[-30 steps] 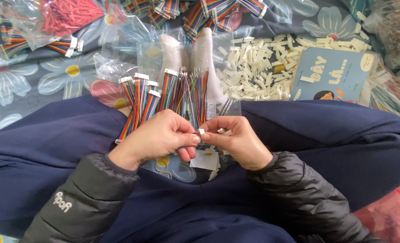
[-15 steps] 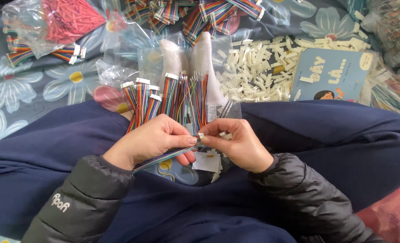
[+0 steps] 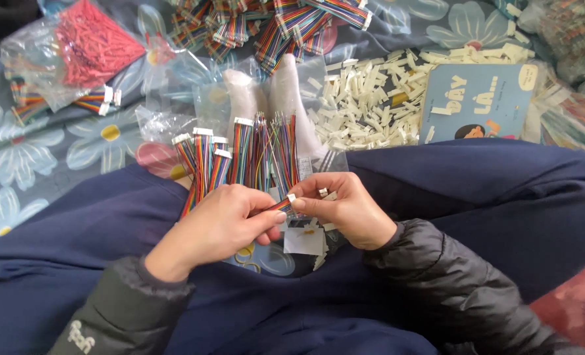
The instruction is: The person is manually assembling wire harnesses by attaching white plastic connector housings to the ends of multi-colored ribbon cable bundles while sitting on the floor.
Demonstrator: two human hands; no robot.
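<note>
The left hand (image 3: 223, 220) is closed on a short multicoloured ribbon cable (image 3: 278, 206), pinching it between thumb and forefinger, and the right hand (image 3: 341, 210) pinches a small white plastic connector housing (image 3: 292, 198) at the cable's tip — the two meet just above the lap, between the dark blue trouser legs (image 3: 489, 190). The cable's long axis runs nearly level, tilted slightly up, its free end pointing toward the right hand. More rainbow cables with white plugs (image 3: 240, 158) fan upward from behind the left hand's fingers. I'd judge the risk to be a slip: the housing is tiny, and if the pinch loosens or the wires go in crooked, it could drop into the lap or among the pile of loose white plastic housings (image 3: 365, 98) on the floral bedsheet (image 3: 55, 171) beyond, beside a light blue book (image 3: 480, 102).
</note>
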